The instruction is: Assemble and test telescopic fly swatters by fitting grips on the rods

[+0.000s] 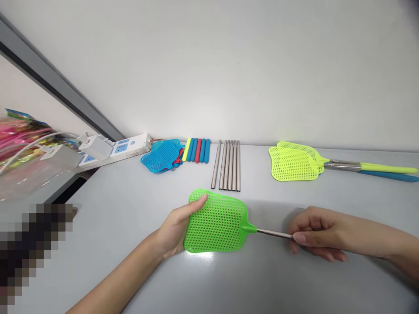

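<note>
A bright green fly swatter head (pixel 218 222) with a perforated face is held above the grey table. My left hand (pixel 178 226) grips its wide left edge, thumb on top and fingers hidden beneath. A thin metal rod (pixel 275 233) extends from the head's neck to the right. My right hand (pixel 317 235) pinches the rod's far end between thumb and forefinger, the other fingers loosely curled. Beyond the swatter lie several metal tubes (pixel 229 168) in a row. Left of them are several foam grips (pixel 198 150) in yellow, blue and red.
Blue swatter heads (pixel 162 156) are stacked at the back left, with red ones partly beneath. Swatters with yellow-green heads (pixel 293 161) and long handles lie at the back right. A white power strip (pixel 131 146) with plugged-in adapters borders the left edge, near plastic-wrapped items (pixel 29 152).
</note>
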Motion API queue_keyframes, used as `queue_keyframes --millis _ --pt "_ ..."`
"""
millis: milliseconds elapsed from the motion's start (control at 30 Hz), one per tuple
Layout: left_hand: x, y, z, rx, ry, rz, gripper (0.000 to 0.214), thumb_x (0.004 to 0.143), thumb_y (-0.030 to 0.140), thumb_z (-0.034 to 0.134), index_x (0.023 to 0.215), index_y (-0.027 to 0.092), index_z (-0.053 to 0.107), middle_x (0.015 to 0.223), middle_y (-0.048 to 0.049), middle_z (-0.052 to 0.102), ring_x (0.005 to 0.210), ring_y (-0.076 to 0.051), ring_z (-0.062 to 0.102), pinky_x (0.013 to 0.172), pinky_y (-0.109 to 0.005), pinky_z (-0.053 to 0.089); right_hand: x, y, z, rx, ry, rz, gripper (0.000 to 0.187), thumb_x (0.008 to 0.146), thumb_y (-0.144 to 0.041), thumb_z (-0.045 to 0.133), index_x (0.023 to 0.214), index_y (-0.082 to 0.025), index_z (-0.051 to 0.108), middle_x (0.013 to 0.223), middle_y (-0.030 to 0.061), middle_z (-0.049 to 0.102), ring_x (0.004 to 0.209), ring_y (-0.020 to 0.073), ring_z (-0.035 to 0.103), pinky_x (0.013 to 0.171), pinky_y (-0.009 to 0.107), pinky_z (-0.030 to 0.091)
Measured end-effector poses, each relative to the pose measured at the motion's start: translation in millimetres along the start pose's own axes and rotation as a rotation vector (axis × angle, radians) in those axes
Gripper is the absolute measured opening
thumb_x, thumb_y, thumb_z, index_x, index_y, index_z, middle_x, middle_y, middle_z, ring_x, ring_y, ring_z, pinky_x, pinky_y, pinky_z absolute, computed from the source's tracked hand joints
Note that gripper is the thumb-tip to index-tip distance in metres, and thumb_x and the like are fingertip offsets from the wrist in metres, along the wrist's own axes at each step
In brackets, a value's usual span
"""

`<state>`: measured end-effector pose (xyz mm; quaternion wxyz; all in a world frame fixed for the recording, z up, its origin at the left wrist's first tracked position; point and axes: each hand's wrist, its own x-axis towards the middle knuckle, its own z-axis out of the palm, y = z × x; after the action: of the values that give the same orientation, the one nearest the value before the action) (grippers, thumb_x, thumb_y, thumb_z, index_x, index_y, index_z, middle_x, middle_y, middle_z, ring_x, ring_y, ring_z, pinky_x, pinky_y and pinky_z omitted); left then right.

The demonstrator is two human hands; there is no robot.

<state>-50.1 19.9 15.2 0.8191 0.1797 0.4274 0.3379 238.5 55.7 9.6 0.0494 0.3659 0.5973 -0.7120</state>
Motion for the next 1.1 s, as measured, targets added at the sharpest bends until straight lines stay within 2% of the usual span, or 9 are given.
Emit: queue_keyframes --millis 367,433,667,900,1100 --pt "-0.3 -3.2 -0.2 0.047 0.014 0.077 0.033 0.069 0.042 0.056 0.079 0.011 0.066 0.083 -0.0122 0.067 0.101 -0.033 0.055 0.091 -0.046 0.038 -0.1 0.9 -0.6 0.006 -0.001 0.005 0.034 0.082 -0.045 0.049 0.083 -0.013 0.061 0.047 -0.0057 0.040 0.039 0.0035 0.033 0.036 0.014 0.026" --pt "-0.3 -3.1 -0.6 0.036 -0.019 0.087 0.032 0.070 0.040 0.056 0.079 0.011 0.066 0.084 -0.0121 0.067 0.103 -0.032 0.054 0.093 -0.045 0.036 -0.2 1.4 -0.5 0.012 0.007 0.008 0.034 0.082 -0.045 0.049 0.084 -0.013 0.061 0.048 -0.0056 0.040 0.039 0.0038 0.035 0.035 0.013 0.026" --pt "0.5 -1.7 -4.5 -0.015 -0.254 0.102 0.029 0.078 0.035 0.052 0.087 0.012 0.068 0.093 -0.0101 0.067 0.105 -0.029 0.053 0.100 -0.042 0.027 0.3 2.3 -0.1 -0.003 -0.001 -0.006 0.036 0.082 -0.046 0.048 0.084 -0.013 0.061 0.048 -0.0057 0.040 0.039 0.0034 0.035 0.035 0.013 0.027" --pt "1.1 -2.0 -9.8 0.017 -0.294 0.074 0.036 0.081 0.036 0.048 0.100 0.010 0.064 0.099 -0.0116 0.065 0.108 -0.029 0.051 0.101 -0.041 0.026 -0.2 0.9 -0.3 0.004 -0.003 0.006 0.036 0.082 -0.046 0.048 0.084 -0.013 0.060 0.048 -0.0058 0.041 0.040 0.0032 0.035 0.036 0.013 0.027" --pt "1.5 -1.3 -11.4 0.010 -0.378 0.085 0.037 0.082 0.036 0.047 0.102 0.010 0.064 0.095 -0.0112 0.066 0.104 -0.028 0.053 0.099 -0.042 0.027 -0.7 -0.2 -0.2 0.002 0.004 0.034 0.036 0.082 -0.047 0.049 0.084 -0.013 0.061 0.049 -0.0056 0.041 0.040 0.0032 0.035 0.036 0.013 0.027"
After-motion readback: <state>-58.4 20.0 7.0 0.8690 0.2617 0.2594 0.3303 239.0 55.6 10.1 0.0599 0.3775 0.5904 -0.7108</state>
